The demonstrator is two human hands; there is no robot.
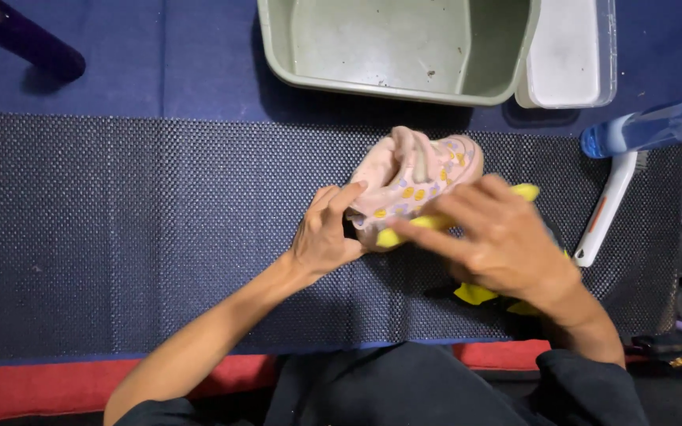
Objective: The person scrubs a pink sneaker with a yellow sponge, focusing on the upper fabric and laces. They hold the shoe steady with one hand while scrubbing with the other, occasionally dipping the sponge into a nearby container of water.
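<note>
Pink shoe (pixel 416 177) with yellow and purple dots, lying on its side on the dark textured mat (pixel 120 237) over the surface, pinned between both hands. Left hand (pixel 324 233) cupped at the shoe's near end, thumb up against the upper; right hand (pixel 499 237) laid flat over a yellow cloth (pixel 475 293), fingers spread and pressed to the sole. Beyond: white brush (pixel 608 207), blue spray bottle (pixel 649 126), green tub (pixel 396 47), white tray (pixel 570 51).
</note>
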